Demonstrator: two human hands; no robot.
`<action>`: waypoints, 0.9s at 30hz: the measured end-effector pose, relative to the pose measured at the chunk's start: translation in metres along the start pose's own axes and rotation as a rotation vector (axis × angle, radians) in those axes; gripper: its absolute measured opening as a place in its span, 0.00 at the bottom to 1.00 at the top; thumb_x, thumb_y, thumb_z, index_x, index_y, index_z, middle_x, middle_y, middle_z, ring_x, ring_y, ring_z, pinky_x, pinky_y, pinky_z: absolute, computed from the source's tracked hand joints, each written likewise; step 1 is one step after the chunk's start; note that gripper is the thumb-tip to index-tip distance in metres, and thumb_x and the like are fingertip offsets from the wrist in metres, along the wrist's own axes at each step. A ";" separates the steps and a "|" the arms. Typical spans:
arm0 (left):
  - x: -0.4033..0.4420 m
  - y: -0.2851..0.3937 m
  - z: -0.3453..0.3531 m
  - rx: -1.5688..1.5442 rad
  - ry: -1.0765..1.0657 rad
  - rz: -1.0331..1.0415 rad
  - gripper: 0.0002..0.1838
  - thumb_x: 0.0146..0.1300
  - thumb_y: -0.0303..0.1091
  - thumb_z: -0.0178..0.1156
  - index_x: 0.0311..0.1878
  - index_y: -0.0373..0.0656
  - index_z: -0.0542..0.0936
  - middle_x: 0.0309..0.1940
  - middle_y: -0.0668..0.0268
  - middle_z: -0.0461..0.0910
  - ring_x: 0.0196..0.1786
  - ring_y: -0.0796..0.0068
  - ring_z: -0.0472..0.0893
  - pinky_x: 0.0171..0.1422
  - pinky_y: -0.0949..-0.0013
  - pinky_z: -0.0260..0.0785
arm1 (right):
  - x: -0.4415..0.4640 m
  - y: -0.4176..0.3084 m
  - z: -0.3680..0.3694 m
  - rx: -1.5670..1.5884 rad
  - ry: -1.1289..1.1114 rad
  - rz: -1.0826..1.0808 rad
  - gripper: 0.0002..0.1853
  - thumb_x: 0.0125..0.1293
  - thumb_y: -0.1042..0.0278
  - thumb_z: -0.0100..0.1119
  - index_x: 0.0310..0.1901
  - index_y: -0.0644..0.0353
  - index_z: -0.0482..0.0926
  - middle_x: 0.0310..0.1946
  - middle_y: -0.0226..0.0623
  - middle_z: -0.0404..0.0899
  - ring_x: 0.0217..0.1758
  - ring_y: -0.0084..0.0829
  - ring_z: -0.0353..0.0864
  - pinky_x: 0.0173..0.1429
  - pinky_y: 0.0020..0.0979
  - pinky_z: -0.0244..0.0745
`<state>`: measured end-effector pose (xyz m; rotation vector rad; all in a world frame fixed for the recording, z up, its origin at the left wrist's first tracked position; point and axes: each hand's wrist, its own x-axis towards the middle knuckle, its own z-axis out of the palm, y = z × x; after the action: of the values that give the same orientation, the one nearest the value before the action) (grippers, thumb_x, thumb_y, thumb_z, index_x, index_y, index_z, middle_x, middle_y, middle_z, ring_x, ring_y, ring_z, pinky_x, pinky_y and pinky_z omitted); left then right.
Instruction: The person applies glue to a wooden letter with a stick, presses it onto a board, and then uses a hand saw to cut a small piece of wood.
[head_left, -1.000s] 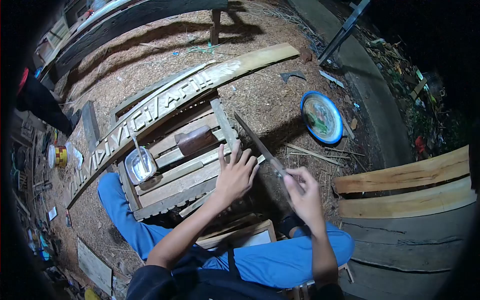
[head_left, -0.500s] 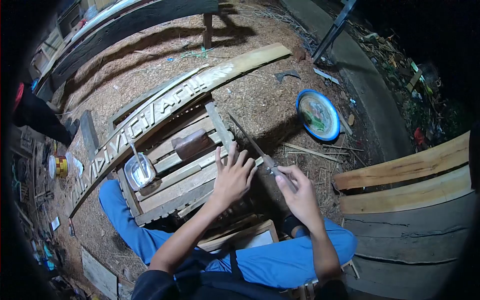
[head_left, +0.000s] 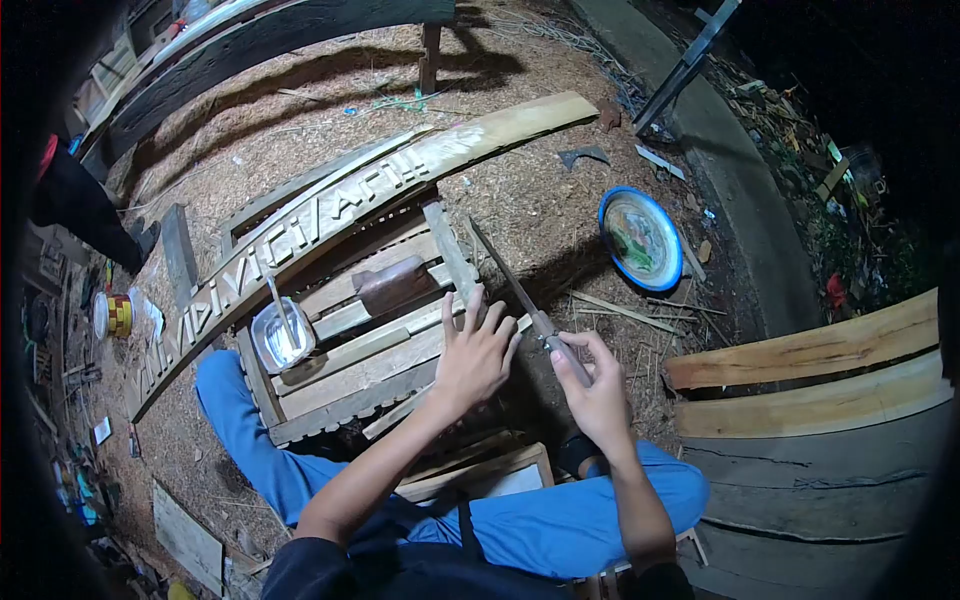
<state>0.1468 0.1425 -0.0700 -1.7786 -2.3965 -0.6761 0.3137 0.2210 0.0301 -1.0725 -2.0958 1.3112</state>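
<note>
My left hand (head_left: 474, 352) is over the right end of a low slatted wooden stand (head_left: 345, 412), fingers spread. A pale strip end (head_left: 524, 323) shows just beyond its fingers; whether the hand presses on it I cannot tell. In my right hand (head_left: 592, 392) is the handle of a long, narrow-bladed tool (head_left: 508, 272), its dark blade slanting up and left; knife or saw is unclear. A brown block (head_left: 391, 286) lies on the slats. Left of it stands a clear plastic tub (head_left: 262, 350) of whitish stuff with a stick (head_left: 281, 305) in it.
A long curved board with raised letters (head_left: 330, 222) lies across the stand's far side. A blue-rimmed basin (head_left: 603, 225) sits on the shavings-covered ground. Curved planks (head_left: 800, 345) are at right. Another person's dark-clothed leg (head_left: 90, 215) shows at left, near a yellow-banded roll (head_left: 119, 316).
The view has shifted slightly, so the surroundings sit a little differently in frame. My left hand stays spread over the stand, and my right keeps its hold on the long-bladed tool.
</note>
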 end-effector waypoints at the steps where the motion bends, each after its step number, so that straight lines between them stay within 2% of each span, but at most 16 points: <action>1: 0.001 0.001 0.001 0.007 -0.002 -0.008 0.15 0.80 0.49 0.51 0.54 0.52 0.80 0.65 0.65 0.76 0.84 0.53 0.56 0.85 0.30 0.29 | 0.000 0.003 0.000 -0.003 0.000 0.000 0.11 0.76 0.67 0.64 0.55 0.62 0.82 0.37 0.35 0.87 0.34 0.18 0.82 0.37 0.27 0.76; 4: 0.001 0.001 0.001 -0.005 -0.007 -0.017 0.15 0.80 0.49 0.51 0.55 0.51 0.80 0.65 0.67 0.76 0.84 0.54 0.56 0.85 0.30 0.29 | 0.001 0.016 0.004 0.098 0.008 0.029 0.11 0.77 0.68 0.64 0.55 0.63 0.82 0.38 0.34 0.87 0.35 0.16 0.82 0.38 0.25 0.76; 6: 0.001 0.001 0.001 -0.012 -0.006 -0.014 0.15 0.80 0.49 0.51 0.55 0.50 0.80 0.65 0.67 0.76 0.84 0.54 0.56 0.85 0.31 0.29 | 0.001 0.028 0.011 0.200 0.044 -0.030 0.13 0.77 0.69 0.63 0.58 0.63 0.80 0.32 0.23 0.80 0.26 0.09 0.70 0.26 0.19 0.59; 10: 0.001 0.001 0.001 -0.040 0.001 -0.039 0.15 0.80 0.47 0.51 0.56 0.49 0.80 0.65 0.68 0.76 0.84 0.55 0.55 0.85 0.31 0.28 | -0.001 0.033 0.009 0.160 0.083 -0.199 0.14 0.78 0.69 0.62 0.60 0.63 0.80 0.30 0.23 0.79 0.25 0.09 0.70 0.26 0.19 0.59; 12: 0.002 0.001 0.000 -0.042 0.004 -0.046 0.15 0.80 0.47 0.51 0.55 0.49 0.80 0.65 0.68 0.76 0.84 0.55 0.55 0.85 0.31 0.28 | -0.009 0.026 -0.009 0.254 0.025 0.032 0.15 0.77 0.70 0.64 0.61 0.67 0.81 0.38 0.29 0.85 0.33 0.12 0.79 0.32 0.19 0.70; 20: 0.003 0.000 -0.002 -0.089 -0.013 -0.067 0.15 0.80 0.47 0.52 0.56 0.49 0.80 0.66 0.71 0.76 0.83 0.56 0.56 0.85 0.32 0.30 | -0.023 0.026 -0.031 0.224 0.093 0.063 0.14 0.77 0.71 0.64 0.59 0.66 0.82 0.38 0.28 0.85 0.31 0.12 0.77 0.32 0.18 0.69; 24: 0.005 -0.001 -0.004 -0.132 -0.046 -0.080 0.16 0.80 0.48 0.53 0.57 0.49 0.81 0.68 0.72 0.76 0.84 0.56 0.56 0.84 0.33 0.29 | -0.025 0.028 -0.031 0.187 0.064 0.034 0.13 0.77 0.71 0.63 0.59 0.66 0.82 0.40 0.30 0.86 0.34 0.14 0.81 0.34 0.19 0.72; 27: 0.005 -0.001 -0.009 -0.179 -0.070 -0.076 0.16 0.75 0.42 0.58 0.60 0.49 0.79 0.67 0.71 0.77 0.84 0.53 0.56 0.84 0.29 0.30 | -0.027 0.027 -0.031 0.170 0.053 0.008 0.14 0.77 0.71 0.63 0.59 0.66 0.82 0.42 0.32 0.87 0.36 0.16 0.83 0.36 0.20 0.74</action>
<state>0.1424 0.1435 -0.0603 -1.8113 -2.5339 -0.8770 0.3616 0.2233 0.0206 -1.0318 -1.9051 1.4201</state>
